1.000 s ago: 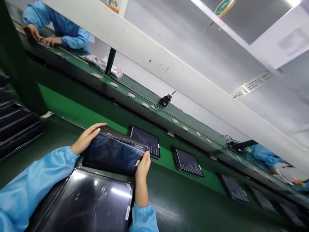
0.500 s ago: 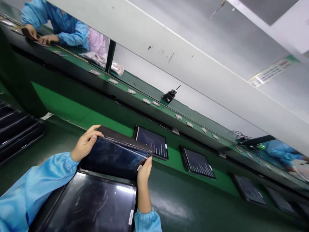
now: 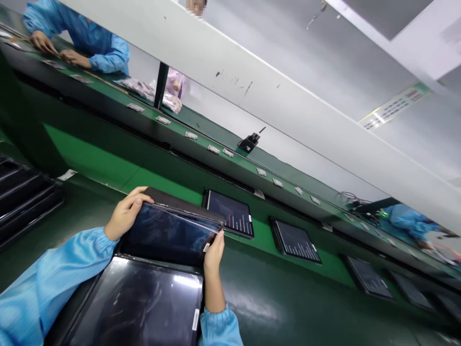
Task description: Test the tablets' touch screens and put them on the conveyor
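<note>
A dark tablet with a small white label is held tilted up in front of me. My left hand grips its upper left corner, thumb on the front and fingers over the top edge. At the right side my right hand is closed on its edge near the upper corner. Along the top of the tablet runs a dark brown strip; whether it is a cover or the tablet's back I cannot tell. Directly below lies another black tablet, glossy, with a white label on its right edge.
Several tablets with lit text, such as this one, lie on the green strip beyond. Small boards line the raised ledge, near a black plug. Stacked black tablets stand left. A co-worker's hands work at upper left.
My hands keep their hold, the tablet shifting only slightly left. The small boards appear a little further left. The person in pink behind the ledge has moved right.
</note>
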A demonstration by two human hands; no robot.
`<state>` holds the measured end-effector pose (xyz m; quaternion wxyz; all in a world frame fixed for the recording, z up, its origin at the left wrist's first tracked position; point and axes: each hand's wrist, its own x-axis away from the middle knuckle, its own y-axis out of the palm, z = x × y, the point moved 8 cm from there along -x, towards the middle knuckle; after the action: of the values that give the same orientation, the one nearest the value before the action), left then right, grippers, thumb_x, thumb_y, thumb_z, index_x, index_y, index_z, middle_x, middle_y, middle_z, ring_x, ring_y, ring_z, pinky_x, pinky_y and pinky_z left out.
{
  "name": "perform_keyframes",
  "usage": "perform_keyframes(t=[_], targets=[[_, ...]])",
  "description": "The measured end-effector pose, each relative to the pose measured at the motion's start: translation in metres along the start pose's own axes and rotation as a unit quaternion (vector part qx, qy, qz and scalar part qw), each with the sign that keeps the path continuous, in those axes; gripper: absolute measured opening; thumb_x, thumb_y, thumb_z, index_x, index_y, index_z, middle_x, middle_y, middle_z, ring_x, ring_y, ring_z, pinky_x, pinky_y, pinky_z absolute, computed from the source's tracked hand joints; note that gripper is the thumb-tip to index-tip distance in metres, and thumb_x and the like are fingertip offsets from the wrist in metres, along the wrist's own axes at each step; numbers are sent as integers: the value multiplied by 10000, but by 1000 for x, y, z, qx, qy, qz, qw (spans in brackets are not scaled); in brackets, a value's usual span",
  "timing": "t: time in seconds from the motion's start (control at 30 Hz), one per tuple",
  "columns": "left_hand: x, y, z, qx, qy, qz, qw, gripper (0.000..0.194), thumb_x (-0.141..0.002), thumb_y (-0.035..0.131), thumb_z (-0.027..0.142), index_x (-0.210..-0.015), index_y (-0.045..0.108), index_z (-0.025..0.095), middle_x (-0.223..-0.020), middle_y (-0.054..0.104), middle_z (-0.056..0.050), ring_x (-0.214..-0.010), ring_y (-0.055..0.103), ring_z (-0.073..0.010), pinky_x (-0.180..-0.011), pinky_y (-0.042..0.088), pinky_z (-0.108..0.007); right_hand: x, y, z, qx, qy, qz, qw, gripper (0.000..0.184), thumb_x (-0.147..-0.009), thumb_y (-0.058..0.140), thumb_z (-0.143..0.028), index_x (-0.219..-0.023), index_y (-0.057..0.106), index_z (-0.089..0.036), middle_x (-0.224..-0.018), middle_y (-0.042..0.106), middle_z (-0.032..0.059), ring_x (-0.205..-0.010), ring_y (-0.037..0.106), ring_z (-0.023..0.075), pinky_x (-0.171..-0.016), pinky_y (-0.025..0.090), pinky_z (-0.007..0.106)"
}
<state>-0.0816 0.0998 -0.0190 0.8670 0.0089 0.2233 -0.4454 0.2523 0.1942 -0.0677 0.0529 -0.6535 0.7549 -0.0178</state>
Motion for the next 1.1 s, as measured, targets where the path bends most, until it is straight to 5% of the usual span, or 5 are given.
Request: perform_keyframes(t=[0.43, 0.67, 0.73, 0.9, 1.1], targets=[[-5, 2, -21, -5, -58, 10, 998, 603, -901, 402, 706, -804, 718, 202, -1045, 706, -73, -1186, 576, -269, -1089, 411, -361, -1, 14, 13, 72, 21, -74, 994, 836, -873, 317, -769, -1348, 581, -134, -1391, 594, 153, -1348, 504, 271, -1146, 346, 433], [-13, 9, -30, 0, -85, 1, 996, 597, -885, 414, 701, -760, 713, 200, -952, 708, -75, -1111, 600, -265, -1039, 438, -354, 20, 4, -53, 173, -70, -95, 978, 756, -899, 464, -651, -1474, 411, -163, -1564, 366, 163, -1442, 365, 284, -1201, 255, 498], [-15, 11, -30, 10, -89, -4, 996, 591, -885, 421, 693, -759, 720, 199, -947, 706, -74, -1095, 604, -261, -1031, 441, -349, 51, 14, -88, 243, -152, -122, 950, 557, -961, 469, -490, -1438, 458, -203, -1541, 404, 132, -1435, 373, 263, -1191, 296, 489], [-18, 13, -30, 31, -90, -9, 995, 587, -905, 405, 674, -770, 715, 194, -946, 689, -74, -1082, 601, -250, -1018, 447, -336, 158, 100, -107, 319, -245, -431, 808, 427, -935, 560, -298, -1351, 556, -201, -1404, 555, 109, -1317, 500, 253, -1113, 447, 419], [-21, 16, -31, 52, -86, -18, 995, 606, -907, 391, 692, -753, 709, 200, -927, 673, -70, -1093, 590, -250, -1015, 446, -338, 180, 140, -84, 363, -258, -450, 774, 411, -899, 625, -323, -1270, 587, -149, -1307, 582, 137, -1211, 531, 285, -1053, 493, 467]])
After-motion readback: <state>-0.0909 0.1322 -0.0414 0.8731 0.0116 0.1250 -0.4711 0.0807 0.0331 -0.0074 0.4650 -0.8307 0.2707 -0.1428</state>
